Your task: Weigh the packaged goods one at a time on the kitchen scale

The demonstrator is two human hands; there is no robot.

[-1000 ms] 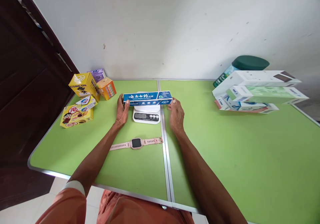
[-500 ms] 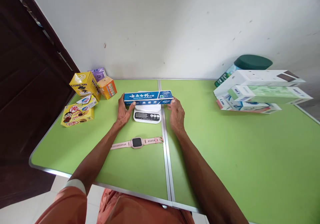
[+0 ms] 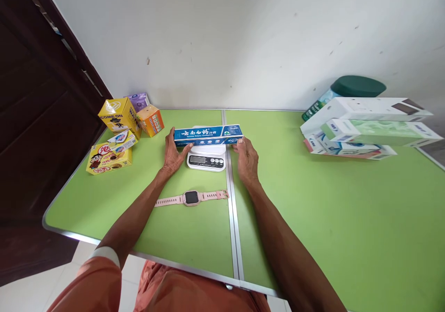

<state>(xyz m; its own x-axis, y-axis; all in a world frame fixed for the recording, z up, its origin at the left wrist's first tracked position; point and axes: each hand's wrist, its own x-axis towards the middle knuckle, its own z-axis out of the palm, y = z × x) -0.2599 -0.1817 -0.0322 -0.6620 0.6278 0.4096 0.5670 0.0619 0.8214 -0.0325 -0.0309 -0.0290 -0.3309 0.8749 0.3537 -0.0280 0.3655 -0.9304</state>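
Note:
A long blue toothpaste box (image 3: 208,135) lies level across the top of a small white kitchen scale (image 3: 206,162). Around the box's left end is my left hand (image 3: 173,153), with the thumb along its front face and the fingers behind. My right hand (image 3: 247,159) grips the right end, its fingers bent and partly hidden from view. The box covers most of the weighing plate. The scale's dark display and buttons face me. Closer to me lies a pink smartwatch (image 3: 191,198) with its strap stretched out flat.
At the left stand a yellow wafer box (image 3: 116,112), an orange box (image 3: 151,120), a purple box (image 3: 138,101) and a yellow snack box (image 3: 109,161) with a small soap pack (image 3: 122,141) on it. Several cartons (image 3: 378,131) and a green-lidded container (image 3: 358,86) are stacked right. A wall (image 3: 243,38) rises behind.
My left thumb has slid right and lower along the front of the toothpaste box. Both hands stay at its ends. The whole view has shifted slightly.

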